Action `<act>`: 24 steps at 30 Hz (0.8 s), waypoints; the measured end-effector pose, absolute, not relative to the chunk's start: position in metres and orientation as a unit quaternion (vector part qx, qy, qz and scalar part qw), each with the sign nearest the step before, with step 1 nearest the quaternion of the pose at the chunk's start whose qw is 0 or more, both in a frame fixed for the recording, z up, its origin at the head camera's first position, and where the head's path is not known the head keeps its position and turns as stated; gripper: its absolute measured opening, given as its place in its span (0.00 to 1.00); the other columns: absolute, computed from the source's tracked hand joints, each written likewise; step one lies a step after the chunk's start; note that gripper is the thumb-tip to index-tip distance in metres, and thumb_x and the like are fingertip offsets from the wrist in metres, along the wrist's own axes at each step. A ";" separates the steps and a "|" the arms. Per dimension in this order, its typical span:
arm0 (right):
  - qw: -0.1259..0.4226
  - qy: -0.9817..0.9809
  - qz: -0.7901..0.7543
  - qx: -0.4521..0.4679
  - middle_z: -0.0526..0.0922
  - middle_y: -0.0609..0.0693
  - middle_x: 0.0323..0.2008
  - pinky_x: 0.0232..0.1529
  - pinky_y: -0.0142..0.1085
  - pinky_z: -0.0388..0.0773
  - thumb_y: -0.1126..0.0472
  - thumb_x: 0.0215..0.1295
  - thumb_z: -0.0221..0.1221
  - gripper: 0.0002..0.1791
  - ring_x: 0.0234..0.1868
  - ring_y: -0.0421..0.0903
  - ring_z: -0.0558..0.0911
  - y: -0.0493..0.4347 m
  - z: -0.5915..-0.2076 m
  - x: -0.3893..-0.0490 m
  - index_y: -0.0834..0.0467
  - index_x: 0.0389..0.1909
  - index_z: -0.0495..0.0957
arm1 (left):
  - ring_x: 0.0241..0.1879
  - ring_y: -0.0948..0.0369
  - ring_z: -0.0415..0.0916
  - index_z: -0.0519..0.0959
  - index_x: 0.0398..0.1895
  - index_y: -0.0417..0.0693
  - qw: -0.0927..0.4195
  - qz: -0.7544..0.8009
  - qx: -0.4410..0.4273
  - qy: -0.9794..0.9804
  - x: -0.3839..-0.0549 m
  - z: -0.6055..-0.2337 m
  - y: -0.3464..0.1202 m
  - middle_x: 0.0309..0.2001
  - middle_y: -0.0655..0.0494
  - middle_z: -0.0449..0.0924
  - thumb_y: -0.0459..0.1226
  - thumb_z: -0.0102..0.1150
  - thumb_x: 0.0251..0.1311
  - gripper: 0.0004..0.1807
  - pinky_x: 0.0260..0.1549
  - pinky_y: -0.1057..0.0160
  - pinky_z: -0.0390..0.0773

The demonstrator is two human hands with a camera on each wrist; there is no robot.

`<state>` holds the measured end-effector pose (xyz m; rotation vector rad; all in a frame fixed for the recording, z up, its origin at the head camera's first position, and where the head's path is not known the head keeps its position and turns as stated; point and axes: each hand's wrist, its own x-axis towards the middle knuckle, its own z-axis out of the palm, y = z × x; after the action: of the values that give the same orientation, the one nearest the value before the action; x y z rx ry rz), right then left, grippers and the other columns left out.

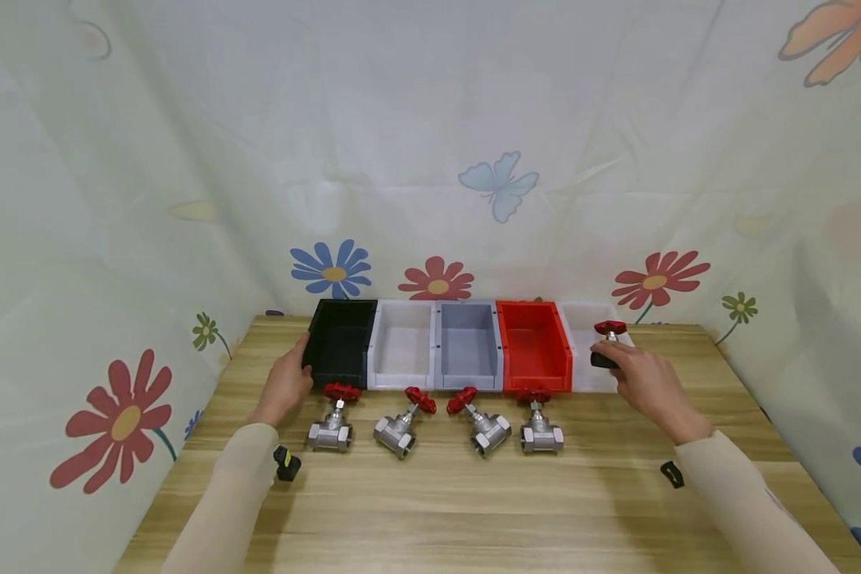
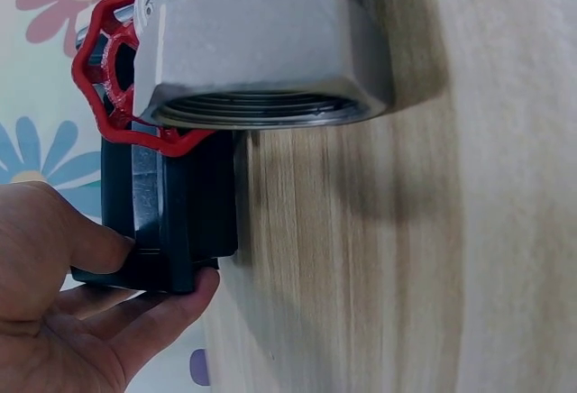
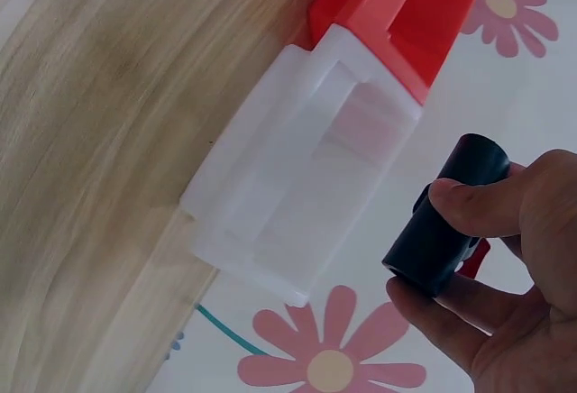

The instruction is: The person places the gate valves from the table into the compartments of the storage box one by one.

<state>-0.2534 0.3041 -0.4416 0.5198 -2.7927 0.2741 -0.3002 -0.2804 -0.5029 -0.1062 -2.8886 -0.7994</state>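
Note:
At the left end of the row of bins, my left hand (image 1: pixel 287 383) grips the side of the black bin (image 1: pixel 339 376); in the left wrist view its thumb and fingers pinch the bin's wall. My right hand (image 1: pixel 649 387) holds a valve with a black cylindrical body (image 3: pixel 446 217) and a red handwheel (image 1: pixel 610 327). This valve is raised above the white bin (image 3: pixel 306 186) at the right end. In the right wrist view, thumb and fingers clasp the black body, and the handwheel is mostly hidden behind it. A silver valve (image 2: pixel 261 50) stands close to the left hand.
Between the end bins stand a white bin (image 1: pixel 404 381), a grey bin (image 1: pixel 469 381) and a red bin (image 1: pixel 536 383). Several silver valves with red handwheels, such as one valve (image 1: pixel 541 437), lie before them on the wooden table (image 1: pixel 430 518). A flowered curtain (image 1: pixel 402 159) hangs behind.

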 end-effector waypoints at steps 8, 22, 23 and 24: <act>0.119 -0.975 0.094 0.164 0.83 0.63 0.54 0.40 0.54 0.83 0.73 0.57 0.62 0.27 0.38 0.59 0.83 0.303 -0.446 -0.268 0.56 0.59 0.77 | 0.61 0.33 0.69 0.52 0.76 0.35 0.078 -0.267 -0.035 -0.960 -0.301 -0.506 -0.281 0.65 0.25 0.66 0.26 0.47 0.64 0.36 0.61 0.38 0.69; 0.106 -0.977 0.095 0.157 0.83 0.61 0.54 0.44 0.56 0.82 0.73 0.57 0.63 0.26 0.43 0.59 0.83 0.304 -0.462 -0.288 0.55 0.58 0.78 | 0.62 0.34 0.69 0.51 0.76 0.35 0.070 -0.270 -0.032 -0.960 -0.301 -0.505 -0.280 0.66 0.26 0.65 0.26 0.47 0.64 0.36 0.61 0.37 0.69; 0.104 -0.978 0.095 0.157 0.83 0.61 0.54 0.45 0.56 0.82 0.73 0.57 0.63 0.26 0.44 0.59 0.83 0.305 -0.463 -0.289 0.55 0.58 0.78 | 0.62 0.34 0.69 0.51 0.76 0.35 0.070 -0.270 -0.032 -0.960 -0.301 -0.505 -0.280 0.66 0.26 0.65 0.26 0.47 0.64 0.36 0.61 0.37 0.69; 0.102 -0.978 0.095 0.156 0.83 0.61 0.53 0.46 0.56 0.82 0.73 0.57 0.62 0.26 0.44 0.59 0.83 0.305 -0.464 -0.291 0.56 0.58 0.78 | 0.62 0.34 0.69 0.51 0.76 0.35 0.071 -0.269 -0.033 -0.960 -0.301 -0.505 -0.280 0.66 0.25 0.65 0.26 0.47 0.64 0.36 0.61 0.37 0.69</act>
<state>-0.2910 0.3054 -0.4645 0.4615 -2.8879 0.2820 -0.3009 -0.2800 -0.5052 -0.0980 -2.8865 -0.8099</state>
